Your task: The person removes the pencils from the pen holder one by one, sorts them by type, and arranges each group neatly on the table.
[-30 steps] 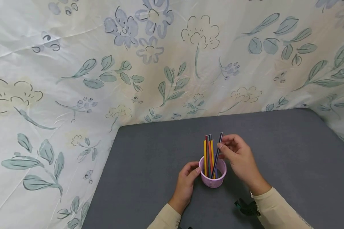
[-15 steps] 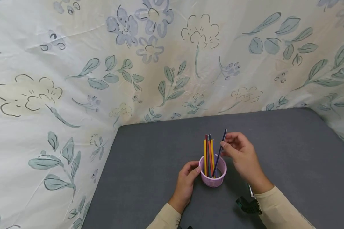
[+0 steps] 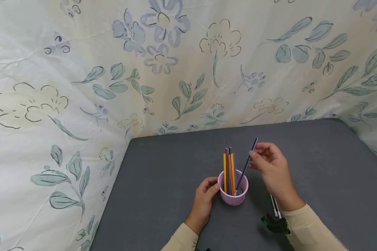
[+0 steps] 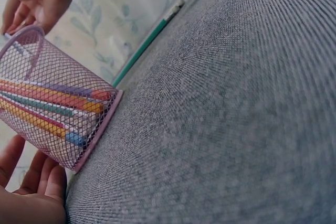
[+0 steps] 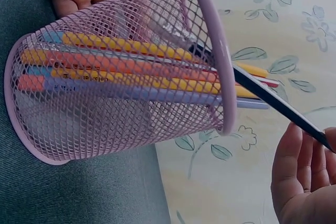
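A pink mesh pencil cup (image 3: pixel 233 200) stands upright on the grey table. My left hand (image 3: pixel 202 200) grips its left side, thumb at the rim. Several coloured pencils (image 3: pixel 228 170), among them yellow and orange ones, stand in the cup, leaning to its left side. Between thumb and fingers my right hand (image 3: pixel 274 170) pinches a dark blue pencil (image 3: pixel 248 164) near its upper end. That pencil slants to the right, its lower end still inside the rim. In the right wrist view the dark pencil (image 5: pixel 278 102) crosses the cup's rim (image 5: pixel 223 61).
Pencils (image 3: pixel 274 205) lie on the table beneath my right wrist; a green one (image 4: pixel 142 51) shows in the left wrist view. A dark wrist strap (image 3: pixel 274 225) hangs by the right sleeve. Floral cloth (image 3: pixel 188 69) rises behind the grey tabletop (image 3: pixel 163 167).
My right hand has moved right and slightly up in the head view, tilting the dark blue pencil further over. More of the pencils under the right wrist show. The left hand and cup have stayed put.
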The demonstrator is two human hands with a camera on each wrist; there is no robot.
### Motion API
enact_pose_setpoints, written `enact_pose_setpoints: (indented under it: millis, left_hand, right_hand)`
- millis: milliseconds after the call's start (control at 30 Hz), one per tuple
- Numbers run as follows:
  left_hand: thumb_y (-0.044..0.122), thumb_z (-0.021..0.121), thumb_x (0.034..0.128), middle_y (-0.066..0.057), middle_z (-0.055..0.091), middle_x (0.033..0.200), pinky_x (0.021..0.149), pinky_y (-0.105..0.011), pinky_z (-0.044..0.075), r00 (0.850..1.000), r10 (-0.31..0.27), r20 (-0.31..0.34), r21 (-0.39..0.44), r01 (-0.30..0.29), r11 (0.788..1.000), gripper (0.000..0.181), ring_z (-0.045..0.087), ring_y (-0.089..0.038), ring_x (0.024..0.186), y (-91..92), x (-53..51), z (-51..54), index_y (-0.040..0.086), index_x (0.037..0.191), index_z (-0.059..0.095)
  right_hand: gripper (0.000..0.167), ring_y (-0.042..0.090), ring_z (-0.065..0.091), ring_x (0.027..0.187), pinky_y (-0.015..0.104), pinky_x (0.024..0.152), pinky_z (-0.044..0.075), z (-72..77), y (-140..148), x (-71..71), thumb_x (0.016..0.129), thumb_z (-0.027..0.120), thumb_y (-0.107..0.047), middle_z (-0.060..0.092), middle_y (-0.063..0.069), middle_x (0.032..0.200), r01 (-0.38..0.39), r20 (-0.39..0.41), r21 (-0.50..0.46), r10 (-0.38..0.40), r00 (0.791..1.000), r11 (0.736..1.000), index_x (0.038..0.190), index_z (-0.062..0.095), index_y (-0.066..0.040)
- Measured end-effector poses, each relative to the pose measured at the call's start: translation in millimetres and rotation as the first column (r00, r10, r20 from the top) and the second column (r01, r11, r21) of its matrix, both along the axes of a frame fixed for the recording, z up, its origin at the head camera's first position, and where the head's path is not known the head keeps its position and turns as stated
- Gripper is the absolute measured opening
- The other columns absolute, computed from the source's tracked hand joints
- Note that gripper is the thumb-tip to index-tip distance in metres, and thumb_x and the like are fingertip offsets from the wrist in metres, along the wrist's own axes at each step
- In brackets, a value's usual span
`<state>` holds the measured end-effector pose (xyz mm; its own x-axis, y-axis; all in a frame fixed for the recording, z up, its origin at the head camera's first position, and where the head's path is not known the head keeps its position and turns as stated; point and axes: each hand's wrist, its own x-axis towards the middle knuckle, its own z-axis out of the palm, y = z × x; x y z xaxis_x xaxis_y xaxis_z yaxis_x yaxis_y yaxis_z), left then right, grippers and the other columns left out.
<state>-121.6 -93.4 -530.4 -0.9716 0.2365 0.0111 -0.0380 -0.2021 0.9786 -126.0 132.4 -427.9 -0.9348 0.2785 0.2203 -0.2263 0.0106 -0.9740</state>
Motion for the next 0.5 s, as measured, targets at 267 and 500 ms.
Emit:
enact_pose_setpoints:
  millis: [267, 500]
  left_hand:
    - [0.014, 0.066, 0.1051, -0.015, 0.070, 0.125, 0.103, -0.030, 0.048, 1.000, 0.000, -0.021, -0.008, 0.000, 1.000, 0.033, 0.063, -0.023, 0.117, -0.6, 0.2, -9.0, -0.006, 0.131, 0.068]
    - [0.013, 0.066, 0.1045, -0.016, 0.070, 0.123, 0.102, -0.029, 0.048, 0.999, 0.008, -0.039, -0.003, -0.008, 1.000, 0.032, 0.063, -0.023, 0.116, -1.4, -0.1, -17.3, -0.007, 0.130, 0.069]
  right_hand:
    - [0.032, 0.021, 0.064, 0.095, 0.029, 0.072, 0.062, -5.2, 7.3, 5.8, 0.110, 0.065, -0.008, 0.057, 0.014, 0.114, 0.034, -0.026, -0.075, -0.036, 0.999, 0.997, 0.138, 0.054, 0.002]
    - [0.029, 0.019, 0.065, 0.091, 0.028, 0.068, 0.062, -10.2, 15.4, 7.5, 0.109, 0.064, -0.004, 0.058, 0.012, 0.111, 0.049, -0.055, -0.163, -0.059, 0.997, 0.985, 0.136, 0.055, -0.001]
